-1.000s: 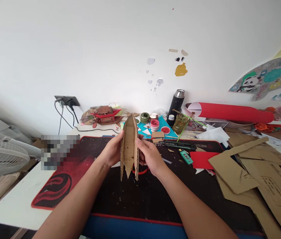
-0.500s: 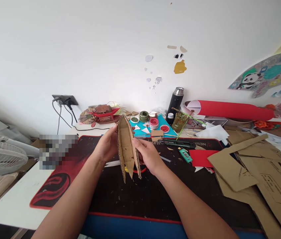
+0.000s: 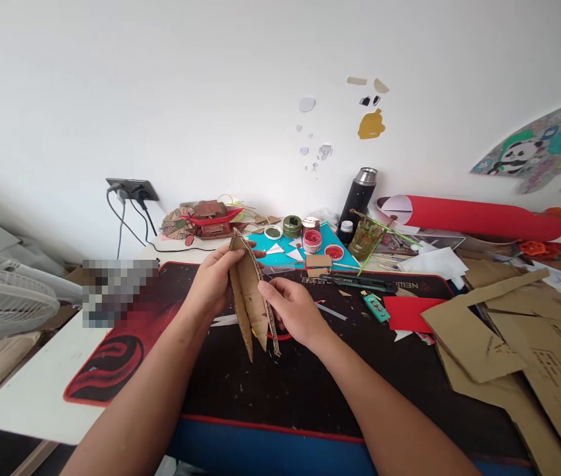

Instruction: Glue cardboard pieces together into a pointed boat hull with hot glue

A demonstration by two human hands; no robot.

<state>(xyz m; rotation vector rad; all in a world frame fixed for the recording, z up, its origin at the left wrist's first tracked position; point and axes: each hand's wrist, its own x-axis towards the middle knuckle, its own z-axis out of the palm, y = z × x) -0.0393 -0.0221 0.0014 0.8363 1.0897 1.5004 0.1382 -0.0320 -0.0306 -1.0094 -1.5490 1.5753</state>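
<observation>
A narrow boat-shaped piece of brown corrugated cardboard (image 3: 251, 297) is held upright above the black and red desk mat (image 3: 112, 357), its point toward the wall. My left hand (image 3: 211, 284) grips its left side, fingers curled round the upper edge. My right hand (image 3: 293, 311) pinches its right wall from the other side. The piece leans a little to the left at the top.
Loose cardboard sheets (image 3: 523, 350) pile up at the right. Behind the mat stand paint pots (image 3: 313, 241), a black flask (image 3: 358, 198), a glass jar with sticks (image 3: 366, 239), a red roll (image 3: 479, 218) and a red sheet (image 3: 409, 314). A white fan (image 3: 2, 307) sits at the left.
Both hands have turned the cardboard piece, so its top now leans left and its open inside faces less toward me. The view has shifted slightly.
</observation>
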